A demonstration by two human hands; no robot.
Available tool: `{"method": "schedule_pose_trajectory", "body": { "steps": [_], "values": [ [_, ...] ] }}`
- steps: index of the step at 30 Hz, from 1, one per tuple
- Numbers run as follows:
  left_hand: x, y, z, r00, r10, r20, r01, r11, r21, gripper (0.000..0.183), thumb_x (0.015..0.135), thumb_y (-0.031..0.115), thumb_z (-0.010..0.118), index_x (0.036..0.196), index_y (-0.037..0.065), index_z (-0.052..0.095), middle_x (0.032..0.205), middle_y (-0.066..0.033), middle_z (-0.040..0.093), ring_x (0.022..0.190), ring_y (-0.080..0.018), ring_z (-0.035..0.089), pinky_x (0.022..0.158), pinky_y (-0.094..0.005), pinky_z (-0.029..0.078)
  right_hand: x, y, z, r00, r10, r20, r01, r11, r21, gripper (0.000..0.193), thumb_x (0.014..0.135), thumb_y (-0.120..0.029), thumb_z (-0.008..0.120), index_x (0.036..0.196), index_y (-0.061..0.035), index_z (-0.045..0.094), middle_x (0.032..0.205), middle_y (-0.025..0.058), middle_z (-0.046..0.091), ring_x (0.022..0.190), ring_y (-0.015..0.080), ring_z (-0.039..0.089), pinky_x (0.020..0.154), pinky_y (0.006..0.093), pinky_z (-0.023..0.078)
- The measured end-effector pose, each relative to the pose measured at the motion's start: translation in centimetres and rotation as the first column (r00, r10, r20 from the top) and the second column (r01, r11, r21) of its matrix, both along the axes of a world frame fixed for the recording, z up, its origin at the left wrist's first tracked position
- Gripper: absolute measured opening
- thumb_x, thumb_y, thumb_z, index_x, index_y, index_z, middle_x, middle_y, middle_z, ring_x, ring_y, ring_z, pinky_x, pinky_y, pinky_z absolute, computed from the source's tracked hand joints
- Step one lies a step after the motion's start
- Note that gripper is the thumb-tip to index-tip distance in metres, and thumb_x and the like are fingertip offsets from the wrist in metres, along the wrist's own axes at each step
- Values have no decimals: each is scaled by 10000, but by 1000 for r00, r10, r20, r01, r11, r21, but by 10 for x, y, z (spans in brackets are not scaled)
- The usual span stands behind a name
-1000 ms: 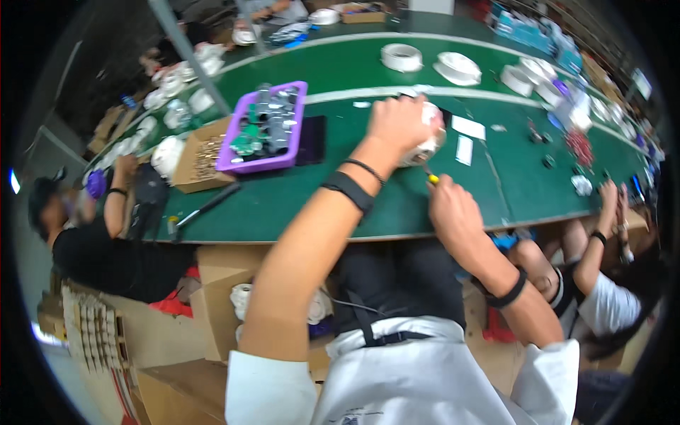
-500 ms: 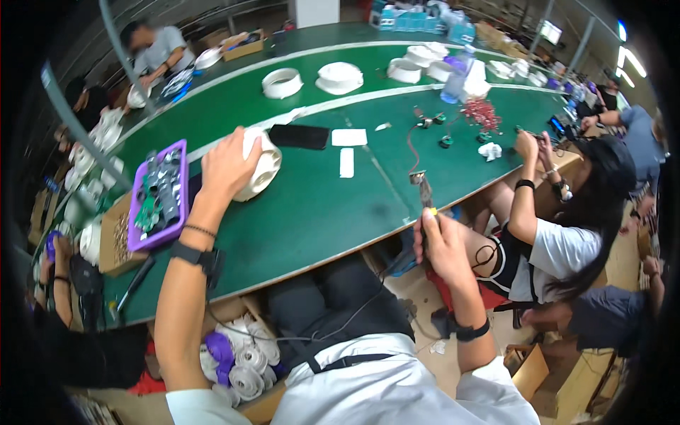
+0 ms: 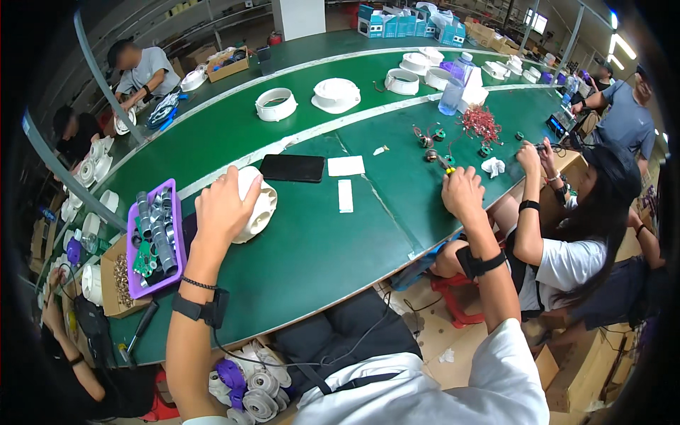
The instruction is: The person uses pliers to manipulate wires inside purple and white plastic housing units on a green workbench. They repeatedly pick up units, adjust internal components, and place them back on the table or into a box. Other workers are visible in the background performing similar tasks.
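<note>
My left hand (image 3: 223, 205) is closed round a white rounded plastic housing (image 3: 261, 216) with hollows in its side, tilted on the green bench. My right hand (image 3: 464, 191) grips yellow-and-black-handled pliers (image 3: 447, 166) farther to the right. Their tip reaches a small round metal part (image 3: 431, 155) beside small green-and-black wired parts (image 3: 439, 134). Whether the jaws still pinch that metal part is too small to tell. A black phone (image 3: 292, 168) and two white cards (image 3: 345, 166) lie between my hands.
At left, a purple tray (image 3: 178, 265) holds grey cylinders and green pieces, beside a cardboard box (image 3: 113, 283) of small metal parts and a hammer-like tool (image 3: 138, 333). Red wires (image 3: 482, 126) and crumpled tissue (image 3: 494, 167) lie right. White rings (image 3: 276, 105) stand beyond. A co-worker sits close right.
My right hand has carried the pliers and the small metal part from near the bench's front edge outward to the wired parts. My left hand still holds the white housing.
</note>
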State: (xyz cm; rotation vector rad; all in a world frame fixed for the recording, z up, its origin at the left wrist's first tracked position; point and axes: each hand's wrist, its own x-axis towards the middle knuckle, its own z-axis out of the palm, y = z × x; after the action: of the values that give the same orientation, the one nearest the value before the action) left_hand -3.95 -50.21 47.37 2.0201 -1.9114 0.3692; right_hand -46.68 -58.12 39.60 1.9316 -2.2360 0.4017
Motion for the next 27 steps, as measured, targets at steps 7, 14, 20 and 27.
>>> {"method": "schedule_pose_trajectory", "body": {
  "steps": [7, 14, 20, 27],
  "values": [
    [14, -3, 8, 989, -4, -146, 21, 993, 119, 748, 842, 557, 665, 1167, -106, 546, 966, -297, 673, 874, -452, 667, 739, -515, 526, 32, 54, -18, 967, 198, 157, -144, 942, -305, 518, 884, -215, 640, 1280, 80, 483, 1123, 244, 503, 1023, 406, 495, 905, 491, 389],
    [140, -119, -37, 121, 53, -991, -102, 994, 41, 699, 944, 504, 580, 1228, -127, 484, 1088, -211, 633, 933, -246, 651, 735, -349, 546, 98, 86, -19, 862, 427, 274, -357, 894, -271, 549, 867, -159, 646, 1324, 76, 452, 1187, 253, 474, 1121, 406, 450, 1000, 495, 331],
    [120, -225, -104, -431, -218, -876, -284, 954, -97, 434, 1007, 243, 444, 1373, 10, 449, 1278, -152, 576, 1082, -306, 630, 865, -469, 538, 86, 89, -16, 898, 342, 278, -289, 933, -213, 522, 883, -148, 623, 1327, 70, 455, 1227, 270, 490, 1134, 418, 458, 1006, 487, 329],
    [100, -174, -90, 219, -4, -976, -201, 978, -49, 491, 955, 132, 418, 1368, -132, 387, 1410, -229, 481, 1323, -322, 440, 1093, -384, 344, 96, 86, -25, 888, 366, 277, -314, 925, -216, 482, 925, -174, 575, 1341, 39, 457, 1228, 232, 481, 1149, 397, 449, 1011, 480, 317]
  ]
}}
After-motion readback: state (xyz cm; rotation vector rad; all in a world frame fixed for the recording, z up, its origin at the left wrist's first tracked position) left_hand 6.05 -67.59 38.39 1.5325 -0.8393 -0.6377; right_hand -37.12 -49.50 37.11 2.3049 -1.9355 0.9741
